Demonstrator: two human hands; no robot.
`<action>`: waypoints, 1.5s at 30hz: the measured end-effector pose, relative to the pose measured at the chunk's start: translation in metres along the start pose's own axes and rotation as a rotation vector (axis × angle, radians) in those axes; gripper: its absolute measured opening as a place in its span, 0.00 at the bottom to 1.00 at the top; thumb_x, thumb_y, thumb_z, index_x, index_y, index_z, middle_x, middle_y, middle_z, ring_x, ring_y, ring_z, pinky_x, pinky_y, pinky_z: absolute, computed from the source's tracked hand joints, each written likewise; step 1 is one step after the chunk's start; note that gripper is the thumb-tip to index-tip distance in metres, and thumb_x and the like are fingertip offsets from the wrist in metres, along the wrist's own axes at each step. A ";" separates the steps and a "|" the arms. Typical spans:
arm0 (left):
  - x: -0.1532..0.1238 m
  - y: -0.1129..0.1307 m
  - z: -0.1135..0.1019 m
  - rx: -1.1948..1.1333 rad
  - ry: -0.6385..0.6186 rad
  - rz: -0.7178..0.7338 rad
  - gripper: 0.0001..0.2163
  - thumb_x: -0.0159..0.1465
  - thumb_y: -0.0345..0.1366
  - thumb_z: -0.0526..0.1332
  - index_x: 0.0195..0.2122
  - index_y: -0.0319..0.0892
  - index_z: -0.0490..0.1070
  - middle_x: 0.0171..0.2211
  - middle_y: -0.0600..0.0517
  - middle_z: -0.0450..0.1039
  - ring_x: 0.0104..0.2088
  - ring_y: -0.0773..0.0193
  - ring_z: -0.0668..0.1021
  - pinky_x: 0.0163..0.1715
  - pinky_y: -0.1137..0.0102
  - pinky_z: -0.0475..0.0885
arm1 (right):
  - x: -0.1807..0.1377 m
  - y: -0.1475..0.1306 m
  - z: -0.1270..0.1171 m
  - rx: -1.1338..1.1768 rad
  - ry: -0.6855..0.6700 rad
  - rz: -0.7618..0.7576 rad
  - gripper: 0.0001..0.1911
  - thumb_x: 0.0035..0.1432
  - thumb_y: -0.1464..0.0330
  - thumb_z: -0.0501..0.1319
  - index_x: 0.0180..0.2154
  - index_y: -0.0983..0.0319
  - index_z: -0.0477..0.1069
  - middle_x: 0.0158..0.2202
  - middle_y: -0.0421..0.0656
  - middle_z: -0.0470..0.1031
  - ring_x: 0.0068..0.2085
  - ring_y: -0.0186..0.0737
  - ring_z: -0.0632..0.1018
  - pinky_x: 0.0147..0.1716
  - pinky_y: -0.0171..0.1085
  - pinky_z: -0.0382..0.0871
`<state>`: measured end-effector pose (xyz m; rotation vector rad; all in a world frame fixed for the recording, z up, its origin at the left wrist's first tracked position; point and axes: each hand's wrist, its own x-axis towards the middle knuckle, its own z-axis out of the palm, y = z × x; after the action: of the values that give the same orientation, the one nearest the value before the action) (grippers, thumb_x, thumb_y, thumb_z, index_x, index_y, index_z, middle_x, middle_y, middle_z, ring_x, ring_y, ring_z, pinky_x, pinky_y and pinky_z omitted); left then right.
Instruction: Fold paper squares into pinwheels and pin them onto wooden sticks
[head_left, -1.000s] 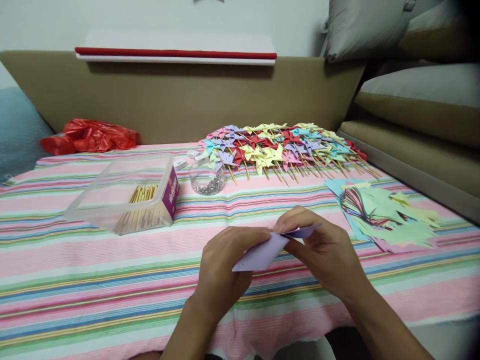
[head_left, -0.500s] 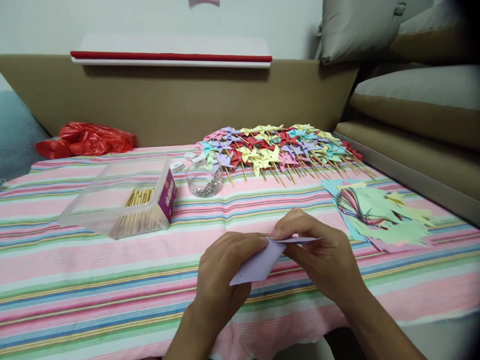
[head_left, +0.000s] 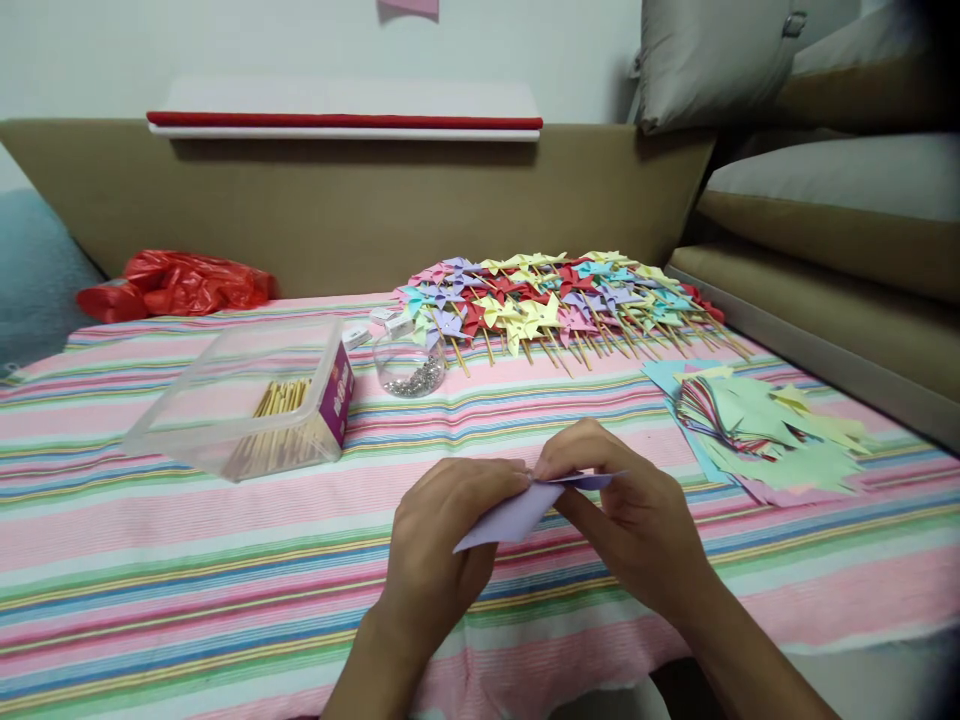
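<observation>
My left hand (head_left: 439, 545) and my right hand (head_left: 637, 520) both pinch a lilac paper piece (head_left: 510, 515) over the near part of the striped tablecloth (head_left: 187, 560). The fingertips of both hands meet at the paper's upper corner, and one flap is folded toward my right hand. To the right lies a stack of cut coloured paper (head_left: 765, 435). Behind it, many finished paper pinwheels on sticks (head_left: 555, 300) are spread in a row.
A clear plastic box of wooden sticks (head_left: 255, 400) stands at the left, next to a small clear jar of silver pins (head_left: 409, 365). A red plastic bag (head_left: 180, 283) lies at the back left. Brown sofa cushions (head_left: 832, 200) line the back and right.
Both hands have shifted slightly left and lower with the lilac paper, and its flap has been folded flatter toward my right hand.
</observation>
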<state>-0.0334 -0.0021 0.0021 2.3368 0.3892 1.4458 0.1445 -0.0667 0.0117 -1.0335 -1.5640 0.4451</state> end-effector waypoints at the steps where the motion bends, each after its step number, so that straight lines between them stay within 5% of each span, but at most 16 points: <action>1: 0.001 -0.001 0.001 -0.005 -0.001 -0.018 0.14 0.65 0.24 0.59 0.49 0.47 0.72 0.42 0.50 0.82 0.43 0.61 0.83 0.43 0.68 0.77 | 0.000 0.001 0.001 -0.020 -0.004 -0.002 0.09 0.66 0.73 0.61 0.43 0.52 0.73 0.38 0.40 0.74 0.42 0.40 0.75 0.40 0.41 0.70; 10: 0.001 -0.004 0.015 -0.020 0.098 -0.253 0.16 0.65 0.34 0.66 0.52 0.44 0.68 0.47 0.46 0.79 0.48 0.58 0.81 0.46 0.65 0.77 | -0.001 0.016 0.005 -0.002 0.153 0.100 0.04 0.67 0.68 0.61 0.43 0.53 0.72 0.42 0.42 0.73 0.48 0.44 0.75 0.50 0.47 0.67; 15: 0.003 -0.005 0.016 -0.010 0.108 -0.189 0.09 0.65 0.31 0.65 0.46 0.43 0.72 0.41 0.48 0.79 0.43 0.60 0.80 0.43 0.65 0.75 | -0.001 0.018 0.007 0.053 0.185 0.121 0.03 0.65 0.67 0.63 0.42 0.53 0.73 0.46 0.42 0.74 0.54 0.44 0.74 0.56 0.47 0.65; 21: 0.010 0.009 0.017 -0.006 0.111 -0.250 0.05 0.66 0.27 0.61 0.39 0.43 0.75 0.32 0.52 0.75 0.34 0.63 0.76 0.37 0.68 0.71 | 0.001 0.007 0.010 0.039 0.185 0.248 0.06 0.63 0.63 0.64 0.41 0.56 0.75 0.40 0.42 0.79 0.43 0.44 0.78 0.44 0.42 0.72; 26: 0.003 0.024 0.011 0.040 0.130 -0.400 0.02 0.66 0.32 0.63 0.38 0.42 0.74 0.32 0.52 0.75 0.34 0.63 0.75 0.37 0.68 0.70 | 0.001 0.000 0.021 0.132 0.194 0.241 0.08 0.63 0.63 0.64 0.41 0.59 0.75 0.39 0.43 0.80 0.43 0.44 0.78 0.46 0.42 0.71; 33: -0.002 0.027 0.006 -0.345 0.220 -0.705 0.11 0.61 0.36 0.69 0.42 0.41 0.72 0.39 0.50 0.78 0.41 0.61 0.81 0.44 0.69 0.75 | 0.000 0.008 0.036 0.326 0.304 0.301 0.13 0.59 0.58 0.66 0.39 0.60 0.75 0.36 0.43 0.79 0.39 0.42 0.77 0.42 0.42 0.71; 41: 0.015 0.027 0.033 -0.544 0.313 -0.762 0.15 0.56 0.35 0.73 0.41 0.41 0.72 0.41 0.50 0.79 0.41 0.63 0.82 0.44 0.70 0.76 | -0.001 0.005 0.033 0.639 0.429 0.440 0.16 0.52 0.58 0.72 0.39 0.62 0.76 0.37 0.44 0.82 0.40 0.42 0.80 0.43 0.40 0.73; 45: 0.019 0.029 0.048 -0.462 0.323 -0.725 0.15 0.58 0.35 0.72 0.43 0.42 0.71 0.41 0.51 0.79 0.39 0.64 0.82 0.41 0.70 0.77 | -0.003 0.009 0.027 0.726 0.472 0.474 0.17 0.52 0.60 0.72 0.41 0.62 0.77 0.40 0.44 0.83 0.44 0.42 0.81 0.47 0.41 0.74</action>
<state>0.0194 -0.0280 0.0101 1.3835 0.7898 1.3392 0.1231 -0.0574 -0.0045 -0.8333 -0.6331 0.9331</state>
